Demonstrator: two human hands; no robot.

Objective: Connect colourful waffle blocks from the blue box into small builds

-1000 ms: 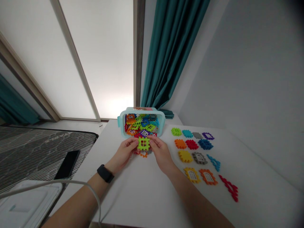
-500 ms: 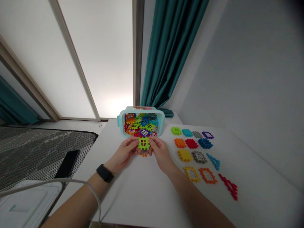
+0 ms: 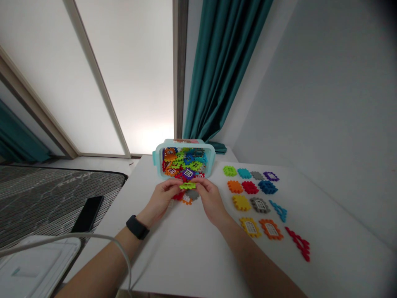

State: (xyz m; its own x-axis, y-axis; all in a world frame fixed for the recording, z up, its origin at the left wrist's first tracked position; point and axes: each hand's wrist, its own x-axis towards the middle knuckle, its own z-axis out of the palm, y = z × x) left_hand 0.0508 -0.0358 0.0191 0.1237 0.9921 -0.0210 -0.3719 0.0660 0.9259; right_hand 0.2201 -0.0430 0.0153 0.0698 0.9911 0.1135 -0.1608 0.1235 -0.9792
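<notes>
A lime-green toothed building tile [image 3: 187, 186] is pinched between my two hands, tipped so that it shows nearly edge-on. My left hand [image 3: 163, 198] grips its left side, and my right hand [image 3: 210, 198] grips its right side. Just below the tile, a red, a grey and an orange-and-white piece [image 3: 186, 199] lie on the white table [image 3: 186, 248]. Behind my hands stands a pale-teal plastic box [image 3: 211, 159], filled with mixed colourful tiles [image 3: 189, 159].
Rows of sorted tiles lie at the right, among them a yellow tile [image 3: 241, 203], an orange window tile [image 3: 271, 229] and a red triangular piece [image 3: 299, 243]. A grey cable [image 3: 102, 236] arcs over my left forearm. A black phone [image 3: 87, 214] and a white lid [image 3: 40, 265] are at the left.
Both hands have tilted the lime-green tile from face-on to nearly edge-on. More of the loose red, grey and orange pieces beneath it now shows. The sorted tiles have not moved.
</notes>
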